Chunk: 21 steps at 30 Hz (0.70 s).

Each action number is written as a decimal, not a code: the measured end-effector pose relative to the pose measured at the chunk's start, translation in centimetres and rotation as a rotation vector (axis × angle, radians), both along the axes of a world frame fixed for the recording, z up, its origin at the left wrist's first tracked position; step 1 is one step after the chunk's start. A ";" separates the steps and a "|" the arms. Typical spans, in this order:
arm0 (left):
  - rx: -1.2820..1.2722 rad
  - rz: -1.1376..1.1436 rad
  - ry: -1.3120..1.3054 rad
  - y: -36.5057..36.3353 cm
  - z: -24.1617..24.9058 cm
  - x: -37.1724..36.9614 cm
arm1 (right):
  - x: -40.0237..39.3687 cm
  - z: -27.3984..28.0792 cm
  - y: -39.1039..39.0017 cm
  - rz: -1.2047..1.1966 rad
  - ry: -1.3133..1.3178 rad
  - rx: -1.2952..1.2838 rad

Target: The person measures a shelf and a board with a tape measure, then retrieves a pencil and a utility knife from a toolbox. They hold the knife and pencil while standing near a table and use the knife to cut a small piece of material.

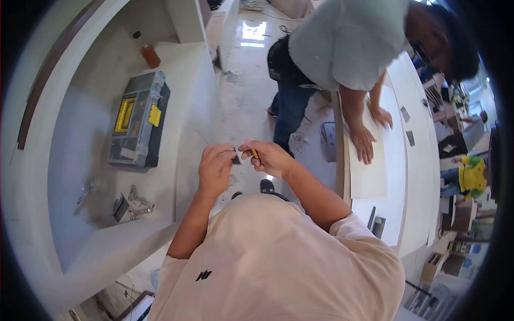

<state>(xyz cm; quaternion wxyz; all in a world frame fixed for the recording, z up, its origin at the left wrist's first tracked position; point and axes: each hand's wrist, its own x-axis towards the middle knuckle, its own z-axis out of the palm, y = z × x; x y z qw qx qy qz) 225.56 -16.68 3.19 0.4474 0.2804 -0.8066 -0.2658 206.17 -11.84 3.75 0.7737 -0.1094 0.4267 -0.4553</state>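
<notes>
My left hand is raised in front of my body, its fingers closed on a small dark piece. Just to its right, my right hand is closed around a small yellow object that pokes out between the fingers. The fingertips of both hands are close together by the dark piece. A thin light line rises at the upper left of my left hand. What exactly the two small objects are is too small to tell.
On the left shelf lie a grey and yellow toolbox, a bottle and metal hinges. At the right, a co-worker leans over a long board, hands flat on it. Another person stands farther right.
</notes>
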 end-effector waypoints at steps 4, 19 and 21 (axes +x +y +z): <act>0.889 -0.022 0.270 0.1 -2.5 0.0 | 0.0 -1.3 3.1 -0.149 0.018 -0.040; -0.165 -0.095 -0.219 8.8 -0.3 -5.2 | 2.9 0.3 13.7 -0.567 0.768 -0.157; -0.232 -0.126 -0.248 10.6 0.1 -7.3 | 2.2 0.3 15.4 -0.662 0.748 -0.156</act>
